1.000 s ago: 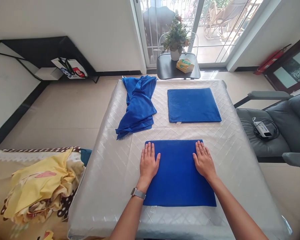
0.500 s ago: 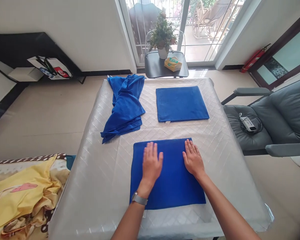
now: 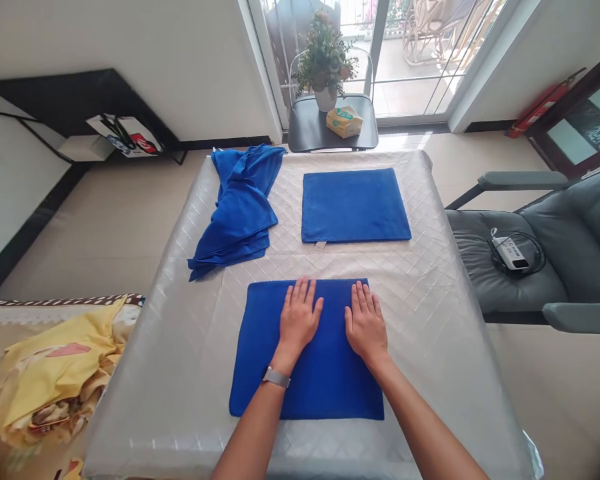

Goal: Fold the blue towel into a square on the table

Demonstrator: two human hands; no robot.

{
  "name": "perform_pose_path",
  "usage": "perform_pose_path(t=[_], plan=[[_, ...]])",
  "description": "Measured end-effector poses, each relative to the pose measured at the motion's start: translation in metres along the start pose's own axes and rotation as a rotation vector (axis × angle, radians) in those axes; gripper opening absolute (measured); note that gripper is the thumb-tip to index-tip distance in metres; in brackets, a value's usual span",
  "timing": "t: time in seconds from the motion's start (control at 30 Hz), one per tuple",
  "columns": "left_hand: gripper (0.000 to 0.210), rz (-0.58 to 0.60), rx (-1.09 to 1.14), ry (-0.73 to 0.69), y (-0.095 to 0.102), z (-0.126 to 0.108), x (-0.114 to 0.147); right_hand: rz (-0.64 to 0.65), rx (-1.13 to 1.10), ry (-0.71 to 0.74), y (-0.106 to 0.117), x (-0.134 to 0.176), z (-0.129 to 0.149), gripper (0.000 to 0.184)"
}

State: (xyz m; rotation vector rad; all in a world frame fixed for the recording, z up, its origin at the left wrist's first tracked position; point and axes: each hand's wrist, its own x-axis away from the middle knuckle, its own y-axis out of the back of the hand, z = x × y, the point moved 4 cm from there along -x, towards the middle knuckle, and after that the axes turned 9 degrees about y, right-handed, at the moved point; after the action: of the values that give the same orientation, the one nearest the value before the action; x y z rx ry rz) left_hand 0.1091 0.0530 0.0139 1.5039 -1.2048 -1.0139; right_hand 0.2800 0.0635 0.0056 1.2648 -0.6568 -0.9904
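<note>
A blue towel (image 3: 320, 373), folded into a flat rectangle, lies at the near middle of the table. My left hand (image 3: 300, 317) rests flat on its upper middle, fingers stretched toward the far edge. At its upper right part, my right hand (image 3: 366, 321) lies flat too, the fingertips near the far right corner. Neither hand holds anything. Farther back is a second folded blue towel (image 3: 355, 205) with a small white tag on its near edge. To its left sits a loose, crumpled heap of blue towels (image 3: 243, 210).
A silvery quilted cover drapes the table (image 3: 180, 373). Beyond it stands a black folding chair (image 3: 305, 137) with a potted plant (image 3: 326, 67) and a tissue pack (image 3: 345, 122). A grey armchair (image 3: 485, 263) with a power strip (image 3: 511, 253) is at right; yellow cloth (image 3: 55, 363) lies at left.
My left hand has moved slightly up to the near towel's far edge. My right hand stays flat by the far right corner. The whole view has shifted a little.
</note>
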Motion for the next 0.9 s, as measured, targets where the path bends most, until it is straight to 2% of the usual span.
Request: perform_pose_path(t=[0.17,0.33,0.53,0.9], plan=[[0.061,-0.041,-0.066,0.128,0.009,0.072,0.002,0.011,-0.011,-0.014,0.0,0.001,-0.001,0.06],[0.064,-0.032,-0.06,0.201,0.011,0.107,0.0,0.027,-0.006,0.004,0.0,0.001,-0.001,0.061],[0.065,-0.026,-0.04,0.225,0.012,0.119,-0.001,0.006,-0.021,0.004,0.0,0.001,-0.001,0.064],[0.061,-0.047,-0.019,0.226,0.016,0.115,0.0,-0.005,-0.011,0.038,0.006,-0.003,-0.003,0.067]])
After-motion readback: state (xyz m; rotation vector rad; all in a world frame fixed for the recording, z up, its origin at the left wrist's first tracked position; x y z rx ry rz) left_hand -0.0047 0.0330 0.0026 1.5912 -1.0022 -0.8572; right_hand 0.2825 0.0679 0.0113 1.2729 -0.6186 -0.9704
